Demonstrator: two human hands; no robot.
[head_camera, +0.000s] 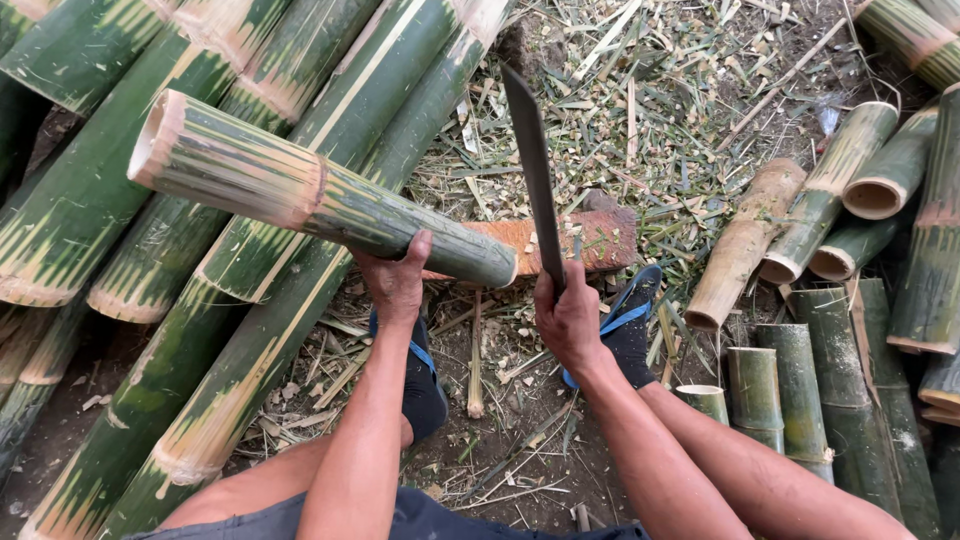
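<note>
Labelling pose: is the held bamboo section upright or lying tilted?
Tilted, near horizontal: bamboo section held by left hand, near end resting on wooden block, hollow far end raised.

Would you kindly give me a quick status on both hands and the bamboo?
Left hand gripping green bamboo section, lifted and tilted. Right hand holding long dark blade upright. Section's lower end over reddish wooden block; nothing between.
</note>
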